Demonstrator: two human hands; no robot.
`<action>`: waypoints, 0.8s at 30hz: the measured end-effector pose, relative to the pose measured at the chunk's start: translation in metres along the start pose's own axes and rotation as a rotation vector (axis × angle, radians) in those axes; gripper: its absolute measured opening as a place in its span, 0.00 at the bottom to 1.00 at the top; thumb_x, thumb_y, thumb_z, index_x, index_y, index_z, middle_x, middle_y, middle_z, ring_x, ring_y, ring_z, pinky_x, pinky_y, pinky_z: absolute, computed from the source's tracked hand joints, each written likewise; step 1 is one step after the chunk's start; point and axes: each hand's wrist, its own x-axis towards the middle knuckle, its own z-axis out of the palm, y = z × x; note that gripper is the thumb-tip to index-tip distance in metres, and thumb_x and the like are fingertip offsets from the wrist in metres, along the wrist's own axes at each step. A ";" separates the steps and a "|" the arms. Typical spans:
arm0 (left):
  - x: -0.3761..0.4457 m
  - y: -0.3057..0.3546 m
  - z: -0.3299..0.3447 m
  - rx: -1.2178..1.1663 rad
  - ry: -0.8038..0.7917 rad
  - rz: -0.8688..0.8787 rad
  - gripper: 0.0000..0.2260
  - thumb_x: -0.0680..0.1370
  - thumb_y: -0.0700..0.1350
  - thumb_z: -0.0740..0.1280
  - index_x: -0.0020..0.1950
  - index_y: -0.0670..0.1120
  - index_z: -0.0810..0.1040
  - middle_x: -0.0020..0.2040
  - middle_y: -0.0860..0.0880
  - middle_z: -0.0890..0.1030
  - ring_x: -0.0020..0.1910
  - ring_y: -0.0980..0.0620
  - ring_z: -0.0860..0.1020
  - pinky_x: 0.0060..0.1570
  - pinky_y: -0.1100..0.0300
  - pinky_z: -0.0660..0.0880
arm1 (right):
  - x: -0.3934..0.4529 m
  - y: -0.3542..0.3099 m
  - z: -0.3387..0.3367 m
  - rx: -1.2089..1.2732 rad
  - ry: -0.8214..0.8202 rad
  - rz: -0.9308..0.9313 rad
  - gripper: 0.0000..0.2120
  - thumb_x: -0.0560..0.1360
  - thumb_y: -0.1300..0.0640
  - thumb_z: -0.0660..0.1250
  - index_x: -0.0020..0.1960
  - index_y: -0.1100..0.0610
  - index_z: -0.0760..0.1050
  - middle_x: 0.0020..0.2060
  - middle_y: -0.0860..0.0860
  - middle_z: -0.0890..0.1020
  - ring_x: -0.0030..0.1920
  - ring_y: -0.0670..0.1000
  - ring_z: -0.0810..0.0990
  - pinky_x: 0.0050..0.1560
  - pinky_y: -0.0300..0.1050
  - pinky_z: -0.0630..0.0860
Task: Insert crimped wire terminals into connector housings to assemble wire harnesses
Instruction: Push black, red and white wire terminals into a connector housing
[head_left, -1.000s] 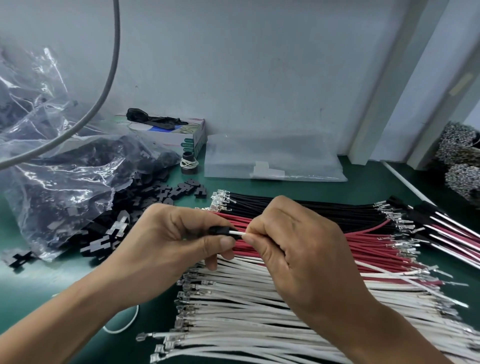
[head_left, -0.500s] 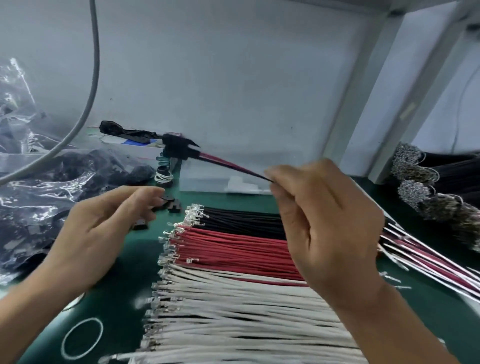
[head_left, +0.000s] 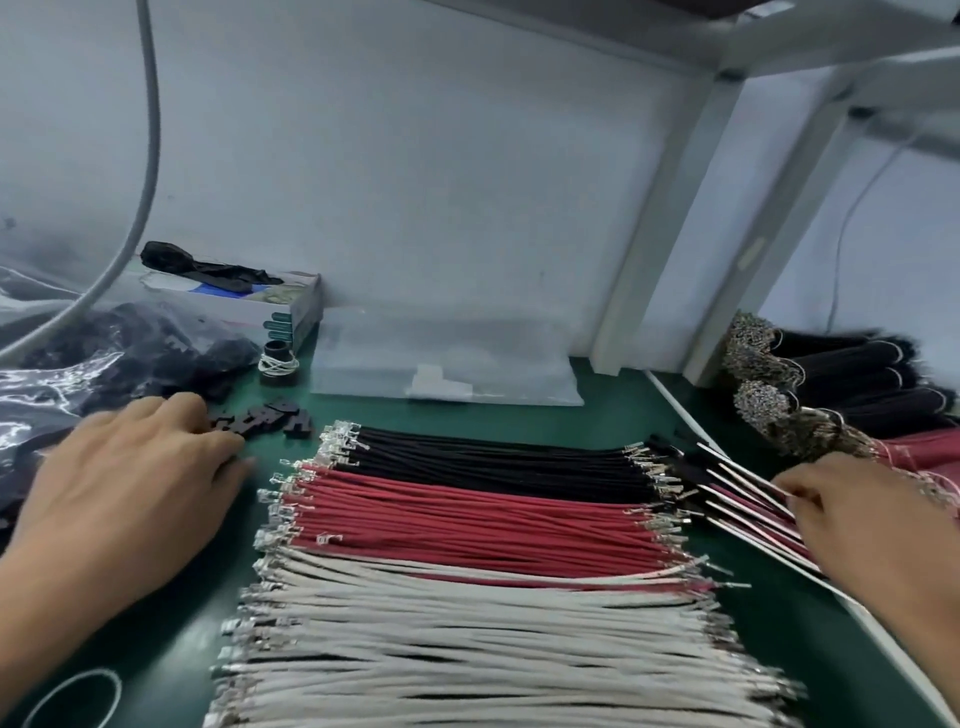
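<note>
Three rows of crimped wires lie on the green mat: black wires (head_left: 493, 462), red wires (head_left: 483, 525) and white wires (head_left: 467, 649). Loose black connector housings (head_left: 270, 418) sit just left of the black row. My left hand (head_left: 130, 483) reaches over them, its fingers stretched and the fingertips touching the housings. Assembled harnesses (head_left: 727, 483), with black housings and red and white wires, lie in a pile at the right. My right hand (head_left: 862, 525) is low over that pile, blurred, and its curled fingers pinch the wires of one harness.
A clear bag of black housings (head_left: 78, 364) fills the left side. Behind it are a small box (head_left: 291, 306), a tape roll (head_left: 278, 358) and a flat clear bag (head_left: 441, 364). Bundled wire stock (head_left: 831, 384) is stacked at the far right. A grey cable (head_left: 145, 156) hangs at the upper left.
My right hand has carried the assembled harness from mid-air down to the pile at the right. My left hand has moved forward onto the loose housings. The view has tilted upward.
</note>
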 end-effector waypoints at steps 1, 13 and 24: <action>0.000 0.003 -0.006 0.004 0.014 0.011 0.17 0.76 0.66 0.59 0.47 0.58 0.82 0.41 0.57 0.66 0.40 0.50 0.68 0.38 0.49 0.70 | -0.002 0.001 0.003 0.010 -0.021 0.026 0.10 0.72 0.66 0.71 0.48 0.54 0.86 0.41 0.49 0.79 0.45 0.59 0.80 0.44 0.57 0.79; -0.005 0.039 -0.063 -0.021 -0.058 0.164 0.07 0.70 0.44 0.80 0.46 0.54 0.89 0.42 0.55 0.87 0.44 0.47 0.83 0.47 0.48 0.80 | 0.016 -0.202 -0.042 0.574 -0.059 -0.456 0.06 0.77 0.53 0.71 0.50 0.44 0.85 0.46 0.40 0.80 0.49 0.44 0.77 0.52 0.45 0.74; -0.014 0.038 -0.064 -0.131 -0.047 0.038 0.08 0.76 0.49 0.73 0.54 0.51 0.87 0.50 0.54 0.82 0.50 0.50 0.79 0.49 0.50 0.79 | 0.020 -0.281 -0.023 0.596 -0.358 -0.534 0.06 0.75 0.49 0.72 0.39 0.43 0.81 0.38 0.37 0.81 0.42 0.39 0.78 0.43 0.41 0.73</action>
